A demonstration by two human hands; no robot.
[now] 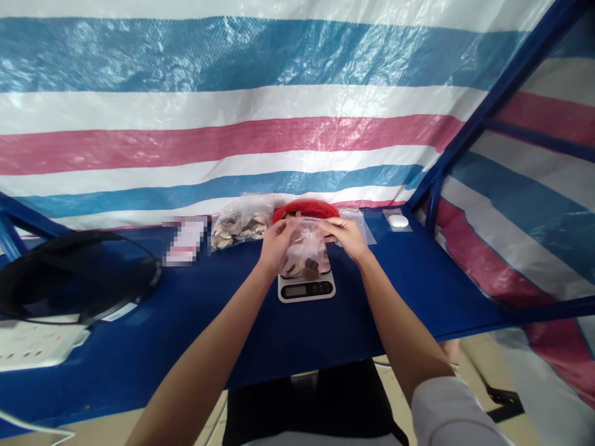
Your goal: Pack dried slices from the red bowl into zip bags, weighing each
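Both of my hands pinch the top edge of a clear plastic bag (304, 251). My left hand (277, 241) grips its left corner and my right hand (346, 236) its right corner. Brown and dark flat pieces (309, 268) lie at the bottom of the bag; I cannot make out their kind. The bag is over a small white digital scale (307, 291), covering most of its plate; whether it rests there I cannot tell. Behind my hands sits a red basket (320, 205), partly hidden by them.
A larger clear bag of tan pieces (242, 226) stands left of the basket. Flat empty bags (365, 226) lie to its right, near a white oval object (398, 221). A black round object (79, 275) and a white power strip (41, 344) occupy the left of the blue table (195, 310).
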